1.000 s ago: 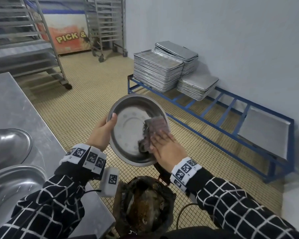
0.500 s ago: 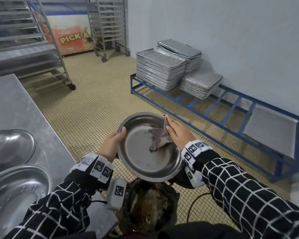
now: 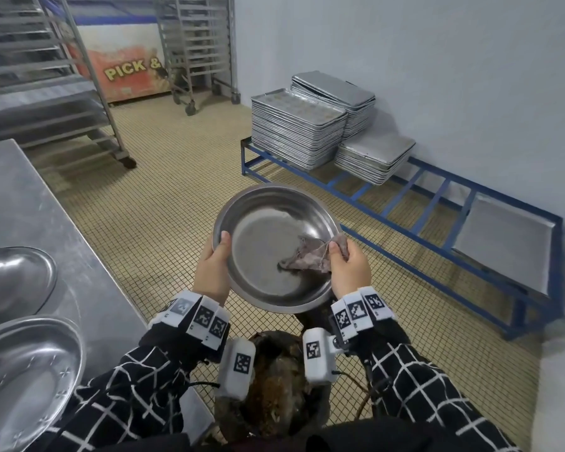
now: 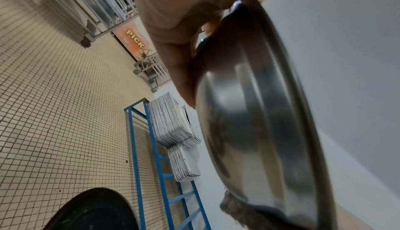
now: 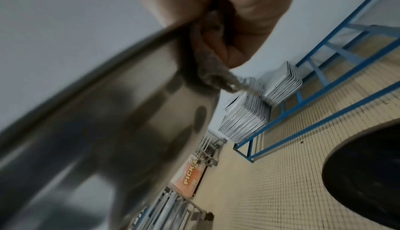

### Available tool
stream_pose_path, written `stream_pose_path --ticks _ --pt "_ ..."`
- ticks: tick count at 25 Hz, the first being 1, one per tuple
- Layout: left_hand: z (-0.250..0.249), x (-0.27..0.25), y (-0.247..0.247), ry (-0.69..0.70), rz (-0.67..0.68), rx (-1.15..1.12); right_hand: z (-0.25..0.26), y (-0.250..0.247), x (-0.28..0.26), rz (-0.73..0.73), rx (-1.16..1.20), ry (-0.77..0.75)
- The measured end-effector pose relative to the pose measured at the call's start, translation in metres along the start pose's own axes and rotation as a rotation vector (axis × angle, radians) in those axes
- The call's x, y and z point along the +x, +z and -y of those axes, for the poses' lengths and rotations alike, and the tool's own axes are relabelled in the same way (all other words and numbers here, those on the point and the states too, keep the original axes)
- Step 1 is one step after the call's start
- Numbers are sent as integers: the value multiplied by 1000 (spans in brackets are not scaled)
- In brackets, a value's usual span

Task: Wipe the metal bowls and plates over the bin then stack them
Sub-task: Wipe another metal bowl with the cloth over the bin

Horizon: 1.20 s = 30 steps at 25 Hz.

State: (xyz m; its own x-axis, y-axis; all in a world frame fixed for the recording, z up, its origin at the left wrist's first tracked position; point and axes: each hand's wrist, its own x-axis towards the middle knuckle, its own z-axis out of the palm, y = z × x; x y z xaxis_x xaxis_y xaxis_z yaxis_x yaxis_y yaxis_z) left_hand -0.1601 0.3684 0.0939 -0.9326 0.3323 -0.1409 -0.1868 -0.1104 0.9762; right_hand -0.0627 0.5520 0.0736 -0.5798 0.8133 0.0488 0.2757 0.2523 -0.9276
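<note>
A round metal bowl (image 3: pixel 268 243) is held tilted above the dark bin (image 3: pixel 274 386). My left hand (image 3: pixel 212 269) grips the bowl's left rim, thumb inside and fingers under it; the left wrist view shows those fingers (image 4: pixel 179 72) against the bowl's underside (image 4: pixel 255 114). My right hand (image 3: pixel 348 265) pinches a grey-brown cloth (image 3: pixel 307 257) at the bowl's right rim, and the cloth lies on the inner wall. In the right wrist view the cloth (image 5: pixel 207 66) is bunched in the fingers beside the bowl (image 5: pixel 108 131).
A steel table (image 3: pixel 46 230) on the left carries two more metal bowls (image 3: pixel 13 278) (image 3: pixel 23 376). Stacks of baking trays (image 3: pixel 300 128) sit on a blue floor rack (image 3: pixel 421 203) by the right wall. Wheeled tray racks (image 3: pixel 62 93) stand at the back.
The bowl has gone from steeply tilted to flatter. My right hand slid the cloth from the bowl's middle to the right rim, and its flat press became a pinch.
</note>
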Motion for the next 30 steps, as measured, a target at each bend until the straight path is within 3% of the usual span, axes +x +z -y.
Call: stream_pose_path --ticks 2,4,6,9,13,17,21,24,27,30 --pt "1 1 -4 -51 122 10 3 -13 7 44 -6 -24" --pt "3 4 -12 -188 231 -13 8 -28 13 140 -58 -49" --pt "6 2 -16 -275 263 -23 9 -36 10 216 -108 -58" --pt "11 -1 -11 -202 150 -34 6 -31 -3 209 -49 9" --pt "14 -4 7 -115 36 -47 16 -9 -21 55 125 79" --pt "12 -6 5 -49 135 -33 27 -11 -22 -1 176 47" --pt "-10 -6 -11 -53 357 -243 27 -34 -2 155 99 8" --pt "-16 -4 -8 -15 265 -277 32 -37 -5 190 128 1" --pt "-16 -1 6 0 179 -150 36 -24 -21 36 176 33" --pt "-5 2 13 -42 194 86 34 -11 -33 -89 274 94"
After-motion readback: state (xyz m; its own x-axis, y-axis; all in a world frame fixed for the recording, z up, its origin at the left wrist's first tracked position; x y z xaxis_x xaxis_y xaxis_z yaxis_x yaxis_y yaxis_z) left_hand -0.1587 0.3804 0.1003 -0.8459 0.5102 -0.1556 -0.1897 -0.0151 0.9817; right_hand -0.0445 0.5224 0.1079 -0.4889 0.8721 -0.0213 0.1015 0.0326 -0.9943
